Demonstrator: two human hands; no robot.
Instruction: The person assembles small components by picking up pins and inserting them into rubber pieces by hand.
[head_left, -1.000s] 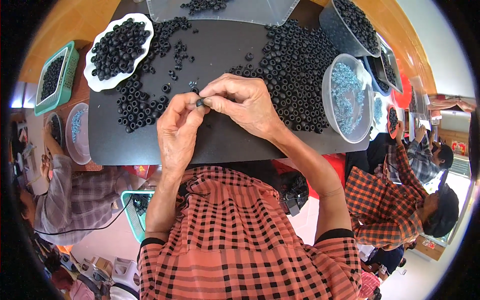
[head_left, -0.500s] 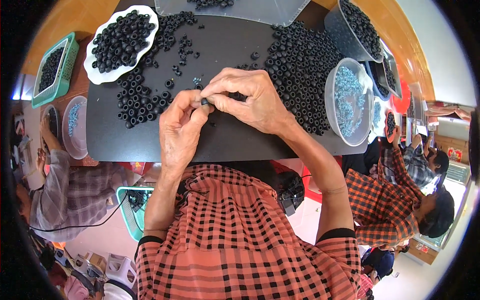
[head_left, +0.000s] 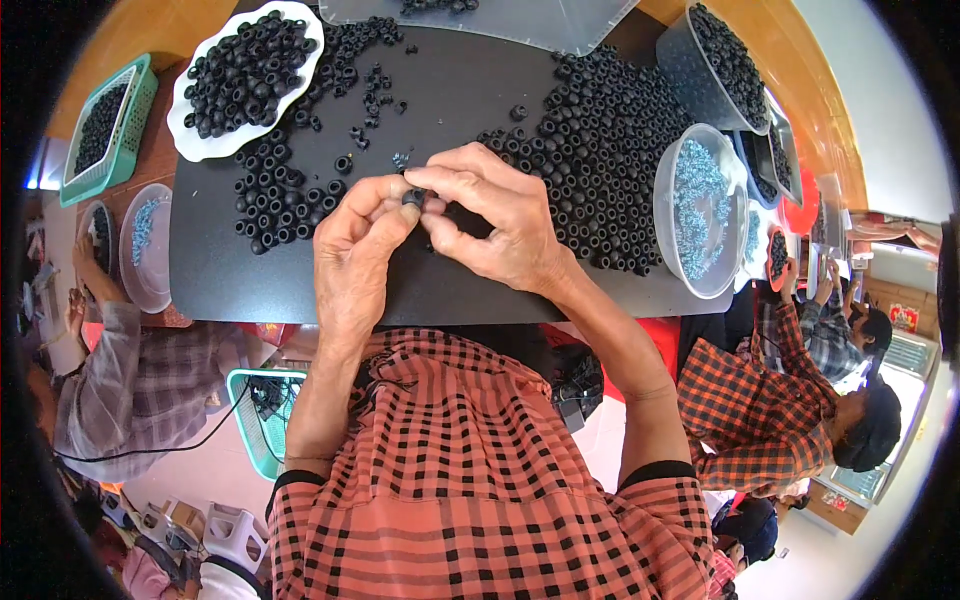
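Observation:
A small black ring-shaped part (head_left: 413, 197), round with a hole, is pinched between the thumb and fingers of my left hand (head_left: 350, 250). From the right, my right hand (head_left: 505, 220) bends its fingers over the same part, its index fingertip at the part's upper edge. The right thumb sits lower, apart from that index finger. Whatever lies between the right fingertips is hidden. Just beyond my hands, a few tiny blue pieces (head_left: 400, 160) lie on the dark table (head_left: 260, 290).
Loose black parts (head_left: 610, 150) spread over the table's right side, with a smaller group (head_left: 275, 200) at left. A white scalloped plate (head_left: 178, 100) holds more. Blue pieces fill a clear tub (head_left: 665, 215) at right, beside a deep bin (head_left: 690, 80). Co-workers sit on both sides.
My right thumb has dropped away from the index finger, so the right hand is less tightly pinched. The black part now shows more between my fingertips. The view has shifted slightly.

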